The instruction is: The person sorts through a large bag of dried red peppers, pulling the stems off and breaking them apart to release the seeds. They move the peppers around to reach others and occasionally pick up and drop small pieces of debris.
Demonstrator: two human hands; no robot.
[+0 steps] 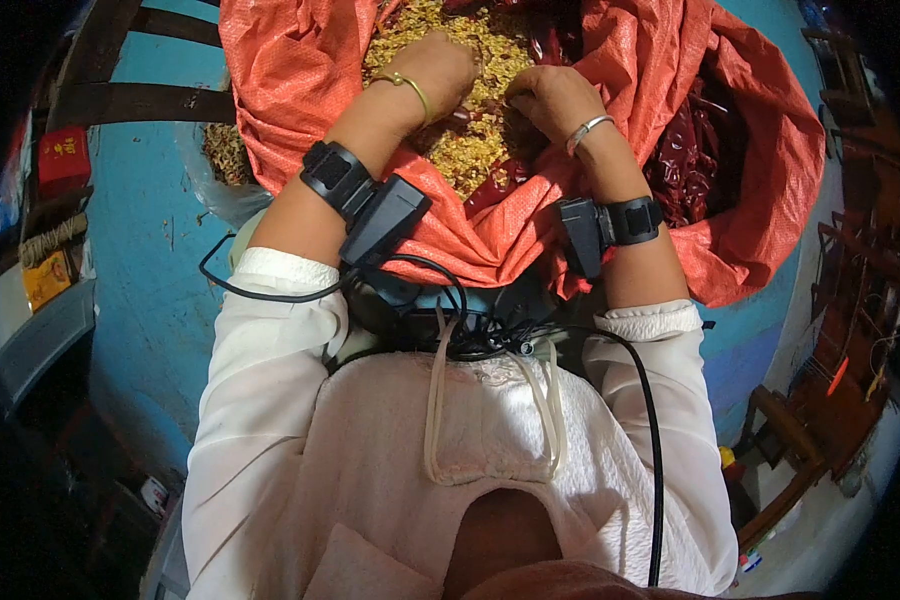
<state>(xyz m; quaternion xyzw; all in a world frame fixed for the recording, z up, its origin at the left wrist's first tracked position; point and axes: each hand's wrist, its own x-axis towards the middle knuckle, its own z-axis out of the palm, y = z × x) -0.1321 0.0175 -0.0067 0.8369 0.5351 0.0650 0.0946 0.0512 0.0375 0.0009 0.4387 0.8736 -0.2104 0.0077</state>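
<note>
Yellow seeds (455, 165) mixed with dark red bits lie in an open red-orange woven sack (290, 90). My left hand (440, 75) is over the seeds with its fingers curled closed; what they hold, if anything, is hidden. To its right, my right hand (558, 103) is closed too, thumb and fingers pinched together just above the seeds. Whatever is in that pinch is too small to make out. Dried red chilies (500, 187) show along the seeds' lower right edge. More dried chilies (688, 150) fill the sack's opening on the right.
A clear plastic bag (228, 165) with brown dried pieces sits left of the sack on a blue surface (145, 270). Black cables (500, 335) run across my lap and to the wrist devices. Wooden furniture (790, 430) stands at the right; a red box (63, 160) is at far left.
</note>
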